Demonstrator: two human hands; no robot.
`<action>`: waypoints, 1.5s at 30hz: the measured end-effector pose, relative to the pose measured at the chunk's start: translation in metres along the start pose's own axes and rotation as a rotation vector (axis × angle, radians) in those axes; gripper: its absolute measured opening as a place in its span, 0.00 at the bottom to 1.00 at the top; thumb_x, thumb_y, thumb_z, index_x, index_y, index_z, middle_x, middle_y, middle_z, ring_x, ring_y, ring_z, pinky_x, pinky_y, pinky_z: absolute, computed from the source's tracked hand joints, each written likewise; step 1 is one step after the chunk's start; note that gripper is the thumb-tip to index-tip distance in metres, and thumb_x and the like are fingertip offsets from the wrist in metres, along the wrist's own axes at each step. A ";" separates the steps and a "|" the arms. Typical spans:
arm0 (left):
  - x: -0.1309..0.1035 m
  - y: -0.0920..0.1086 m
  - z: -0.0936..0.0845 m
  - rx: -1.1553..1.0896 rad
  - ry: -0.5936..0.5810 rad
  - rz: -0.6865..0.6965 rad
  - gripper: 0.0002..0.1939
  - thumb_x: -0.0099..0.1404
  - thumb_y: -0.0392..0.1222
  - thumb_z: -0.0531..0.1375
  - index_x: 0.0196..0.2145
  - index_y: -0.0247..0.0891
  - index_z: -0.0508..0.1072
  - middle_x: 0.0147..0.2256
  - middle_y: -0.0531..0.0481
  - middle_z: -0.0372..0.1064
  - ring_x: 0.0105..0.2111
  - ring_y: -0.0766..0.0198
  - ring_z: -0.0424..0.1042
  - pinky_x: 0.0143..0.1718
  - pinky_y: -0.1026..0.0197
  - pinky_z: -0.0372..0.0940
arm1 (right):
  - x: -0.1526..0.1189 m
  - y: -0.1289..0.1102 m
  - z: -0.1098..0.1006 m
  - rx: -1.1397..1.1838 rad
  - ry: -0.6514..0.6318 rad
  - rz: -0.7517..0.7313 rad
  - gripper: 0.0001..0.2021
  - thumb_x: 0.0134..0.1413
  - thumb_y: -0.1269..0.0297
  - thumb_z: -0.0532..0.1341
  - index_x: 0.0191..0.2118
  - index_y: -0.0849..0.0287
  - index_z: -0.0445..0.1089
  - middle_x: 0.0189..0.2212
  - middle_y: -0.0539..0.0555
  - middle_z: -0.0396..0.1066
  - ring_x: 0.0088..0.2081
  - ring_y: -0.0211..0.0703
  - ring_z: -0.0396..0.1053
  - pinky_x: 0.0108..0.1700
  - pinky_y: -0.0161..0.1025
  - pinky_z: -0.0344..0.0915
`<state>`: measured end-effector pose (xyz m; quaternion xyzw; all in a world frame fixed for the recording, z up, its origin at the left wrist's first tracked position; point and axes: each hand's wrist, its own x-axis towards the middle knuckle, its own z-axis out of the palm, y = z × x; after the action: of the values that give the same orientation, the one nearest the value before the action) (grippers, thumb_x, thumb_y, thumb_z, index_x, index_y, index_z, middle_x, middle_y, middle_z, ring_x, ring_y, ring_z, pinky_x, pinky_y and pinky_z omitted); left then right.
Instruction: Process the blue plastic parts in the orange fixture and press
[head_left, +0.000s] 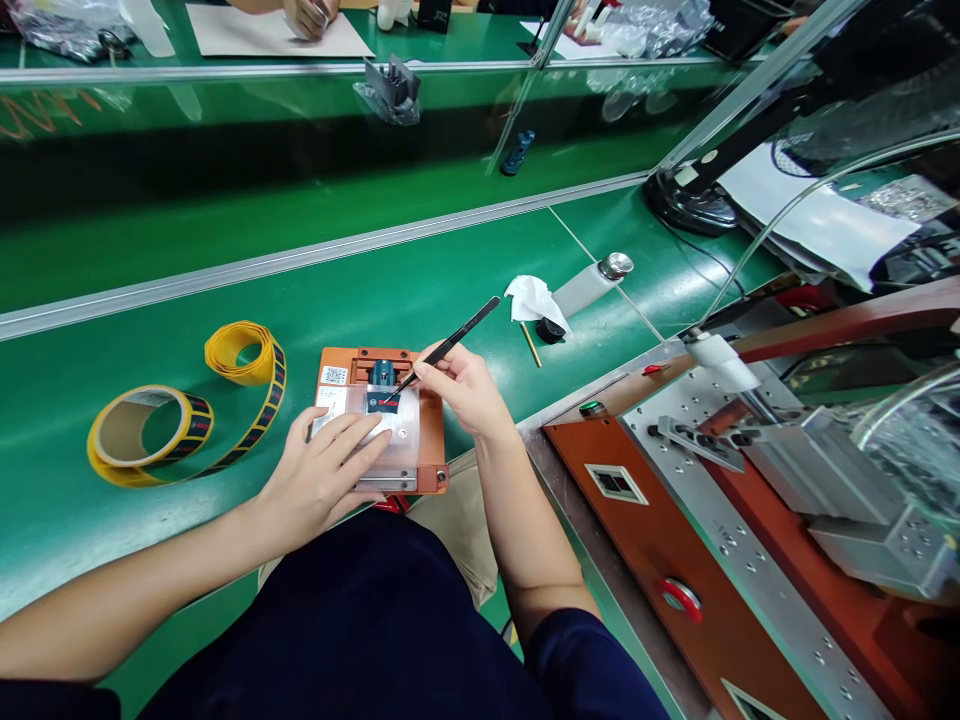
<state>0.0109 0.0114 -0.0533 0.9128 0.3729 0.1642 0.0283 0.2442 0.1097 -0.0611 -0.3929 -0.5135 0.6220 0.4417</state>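
An orange fixture (431, 420) with a clear plate lies at the near edge of the green bench, and a dark blue part (383, 373) sits in its upper middle. A dark label with red lettering (383, 402) is just below that part. My right hand (469, 388) grips black tweezers (457, 335), whose tips touch the label. My left hand (322, 470) rests on the plate with fingers spread, fingertips just below the label. To the left, a yellow roll of labels (112, 470) stretches in a strip to a smaller coil (240, 352).
A white bottle (589, 288), a crumpled tissue (529, 299) and a thin brown stick (530, 344) lie right of centre. An orange and metal machine (622, 500) fills the right side. Across the metal-framed divider (315, 252), another person's hand (309, 17) rests by paper.
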 end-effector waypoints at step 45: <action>-0.036 0.008 0.028 -0.275 0.187 0.187 0.26 0.68 0.37 0.65 0.62 0.37 0.69 0.53 0.39 0.76 0.60 0.50 0.70 0.69 0.37 0.52 | -0.017 0.028 -0.021 -0.872 -0.125 -0.403 0.19 0.72 0.54 0.51 0.60 0.43 0.72 0.57 0.56 0.61 0.61 0.53 0.56 0.65 0.54 0.55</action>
<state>0.0012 -0.0170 -0.0886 0.9117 0.2617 0.2995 0.1025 0.2653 0.0979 -0.0915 -0.3961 -0.8178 0.2733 0.3157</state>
